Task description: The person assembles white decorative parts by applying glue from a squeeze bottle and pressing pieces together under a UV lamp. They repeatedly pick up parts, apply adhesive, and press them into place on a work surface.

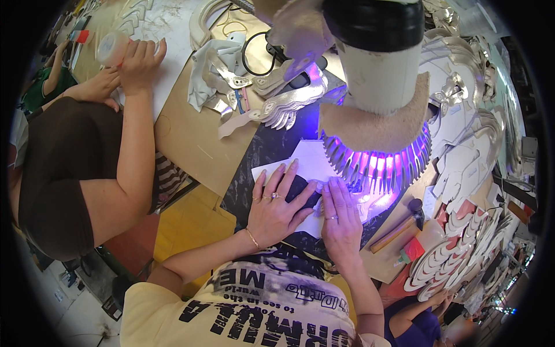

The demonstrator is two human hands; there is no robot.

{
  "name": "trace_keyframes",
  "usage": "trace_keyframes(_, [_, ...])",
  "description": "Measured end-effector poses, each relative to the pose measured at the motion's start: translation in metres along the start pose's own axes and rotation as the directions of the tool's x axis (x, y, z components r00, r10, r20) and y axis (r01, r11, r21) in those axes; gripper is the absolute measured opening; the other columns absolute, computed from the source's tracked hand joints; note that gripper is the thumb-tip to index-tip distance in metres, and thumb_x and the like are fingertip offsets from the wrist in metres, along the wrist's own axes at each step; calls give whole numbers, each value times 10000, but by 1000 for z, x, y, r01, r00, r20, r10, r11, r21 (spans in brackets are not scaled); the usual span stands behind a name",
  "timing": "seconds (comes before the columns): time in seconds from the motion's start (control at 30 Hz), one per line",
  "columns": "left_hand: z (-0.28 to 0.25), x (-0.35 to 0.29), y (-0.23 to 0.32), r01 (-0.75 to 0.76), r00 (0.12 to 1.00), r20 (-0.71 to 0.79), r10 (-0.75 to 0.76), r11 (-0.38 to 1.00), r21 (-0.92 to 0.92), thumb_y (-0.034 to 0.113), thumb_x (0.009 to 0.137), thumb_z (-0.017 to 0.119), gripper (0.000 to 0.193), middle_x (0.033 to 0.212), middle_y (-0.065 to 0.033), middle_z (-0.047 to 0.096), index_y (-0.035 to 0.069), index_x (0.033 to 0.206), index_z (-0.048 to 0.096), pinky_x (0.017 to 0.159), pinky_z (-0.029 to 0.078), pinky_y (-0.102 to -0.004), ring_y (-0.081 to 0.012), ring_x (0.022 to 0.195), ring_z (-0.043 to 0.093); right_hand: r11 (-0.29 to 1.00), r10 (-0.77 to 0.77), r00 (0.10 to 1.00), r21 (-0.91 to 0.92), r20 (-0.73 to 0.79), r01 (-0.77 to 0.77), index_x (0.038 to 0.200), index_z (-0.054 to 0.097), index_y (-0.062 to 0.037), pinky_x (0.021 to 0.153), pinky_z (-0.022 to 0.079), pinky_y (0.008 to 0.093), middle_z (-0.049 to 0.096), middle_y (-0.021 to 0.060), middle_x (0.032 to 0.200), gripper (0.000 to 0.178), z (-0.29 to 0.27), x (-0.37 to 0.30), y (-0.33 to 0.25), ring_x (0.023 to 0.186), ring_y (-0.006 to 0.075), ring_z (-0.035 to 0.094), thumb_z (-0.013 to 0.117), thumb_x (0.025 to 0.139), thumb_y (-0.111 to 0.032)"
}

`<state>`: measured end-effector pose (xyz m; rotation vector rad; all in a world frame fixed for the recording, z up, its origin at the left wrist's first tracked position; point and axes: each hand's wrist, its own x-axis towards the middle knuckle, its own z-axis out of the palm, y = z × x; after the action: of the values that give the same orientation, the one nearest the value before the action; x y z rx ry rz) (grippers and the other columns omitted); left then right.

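Note:
My left hand (274, 207) lies with fingers spread on a white flat piece (312, 155), a dark patch showing beneath its fingers. Close beside it, my right hand (341, 222) rests flat, its fingers stretched out side by side over the work. Both sets of fingertips nearly meet near the piece's right part. Purple light falls there from a lamp (378, 159) with a ring of grey metal fins under a tan shade. Whether a small part lies under my right fingertips is hidden.
Silver cut-out pieces (295, 101) are stacked beyond my hands. A hammer (399, 226) and a red-capped bottle (425, 238) lie at the right, by piles of curved pieces (448, 260). At the left, a co-worker's hand (141, 63) is at a whitish container (113, 49).

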<state>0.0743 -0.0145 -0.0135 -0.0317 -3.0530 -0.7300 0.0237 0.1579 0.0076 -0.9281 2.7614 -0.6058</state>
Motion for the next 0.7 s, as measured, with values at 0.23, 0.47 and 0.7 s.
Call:
trace_keyframes(0.23, [-1, 2, 1, 10, 1000, 11, -10, 1000, -2, 453, 910, 621, 528, 1551, -177, 349, 286, 1406, 548, 1149, 185, -565, -344, 1416, 328, 996, -9, 1000, -87, -9, 8, 1325, 562, 5, 1106, 381, 479, 537, 186, 1399, 463, 2, 2, -5, 1327, 334, 503, 569, 864, -34])
trace_keyframes(0.47, [0, 2, 3, 14, 1000, 8, -14, 999, 33, 414, 906, 625, 538, 1547, -192, 345, 264, 1416, 539, 1157, 168, -577, -353, 1414, 328, 982, 37, 999, -186, 21, -32, 1322, 554, -2, 1146, 307, 483, 532, 180, 1396, 439, 4, 0, -17, 1357, 328, 467, 532, 899, -118])
trace_keyframes(0.7, [1, 2, -2, -63, 998, 0, 63, 997, 49, 392, 881, 665, 518, 1495, -205, 372, 293, 1382, 576, 1166, 128, -600, -400, 1411, 302, 994, -13, 999, -112, 38, 17, 1267, 562, -21, 1158, 277, 491, 481, 187, 1462, 379, 1, -11, -3, 1403, 326, 415, 527, 909, -141])
